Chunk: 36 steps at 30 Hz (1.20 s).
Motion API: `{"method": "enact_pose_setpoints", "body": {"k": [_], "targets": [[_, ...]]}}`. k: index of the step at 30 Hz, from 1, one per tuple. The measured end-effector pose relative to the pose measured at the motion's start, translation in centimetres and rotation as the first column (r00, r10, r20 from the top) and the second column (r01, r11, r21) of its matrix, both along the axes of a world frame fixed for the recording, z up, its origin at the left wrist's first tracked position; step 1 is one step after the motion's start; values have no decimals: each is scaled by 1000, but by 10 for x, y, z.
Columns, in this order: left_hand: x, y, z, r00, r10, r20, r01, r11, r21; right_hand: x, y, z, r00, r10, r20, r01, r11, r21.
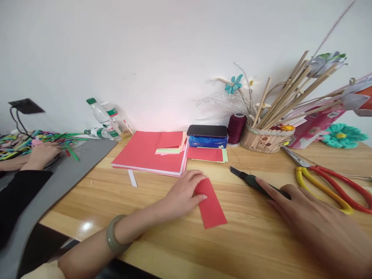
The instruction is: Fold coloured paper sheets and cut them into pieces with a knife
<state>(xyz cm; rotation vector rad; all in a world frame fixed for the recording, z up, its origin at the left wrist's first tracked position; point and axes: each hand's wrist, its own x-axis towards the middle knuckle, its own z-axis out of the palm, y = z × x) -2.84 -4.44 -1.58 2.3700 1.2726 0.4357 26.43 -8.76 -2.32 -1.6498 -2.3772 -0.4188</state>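
Note:
My left hand [186, 193] pinches the upper left end of a red paper strip [213, 207], its thumb on top and a ring on one finger. The strip lies at a slant just above or on the wooden table. Over on the right, my right hand [314, 217] is closed on a dark green utility knife [261, 186], index finger along its handle. The knife's blade [236, 171] is out and points to the upper left, apart from the paper. Behind my left hand is a stack of red and pale paper [139, 151].
A white strip [132, 178] lies before the stack. Behind stand a phone on a blue pack [207, 140], a maroon thread spool [236, 130] and a basket of sticks [266, 137]. Scissors [328, 178] lie right. At left are bottles [107, 120] and a co-worker's hand [43, 155].

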Motion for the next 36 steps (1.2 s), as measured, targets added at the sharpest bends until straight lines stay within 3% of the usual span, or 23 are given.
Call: {"method": "enact_pose_setpoints", "body": {"k": [3, 7, 11, 14, 17, 19, 22, 24, 31, 36], "targets": [[3, 6, 6, 992, 107, -64, -114, 987, -112, 0, 4, 5, 992, 96, 76, -95, 995, -16], [3, 17, 15, 988, 89, -130, -117, 967, -227, -4, 8, 6, 979, 145, 141, -158, 984, 82], [-4, 27, 20, 997, 57, -58, -73, 945, -319, -5, 13, 0, 977, 167, 133, -186, 971, 151], [-8, 43, 22, 991, 105, 88, -66, 929, -365, -4, 18, -4, 980, 180, 81, -190, 971, 145], [-6, 69, 21, 929, 241, 280, -141, 932, -334, -7, 24, -3, 990, 138, -13, -138, 989, 56], [-1, 87, 17, 863, 336, 378, -228, 925, -303, -12, 28, 1, 984, 72, -160, -82, 995, -59], [4, 102, 8, 790, 422, 445, -326, 904, -277, -22, 36, 9, 916, -34, -400, -59, 974, -217], [6, 102, 5, 766, 427, 481, -332, 903, -273, -28, 45, 13, 856, -67, -513, -93, 956, -280], [4, 90, 7, 766, 423, 485, -273, 896, -350, -57, 109, 21, 647, -207, -734, -191, 888, -419], [11, 106, 7, 833, 394, 389, -275, 904, -326, -86, 149, 17, 611, -303, -731, -137, 869, -475]]}}
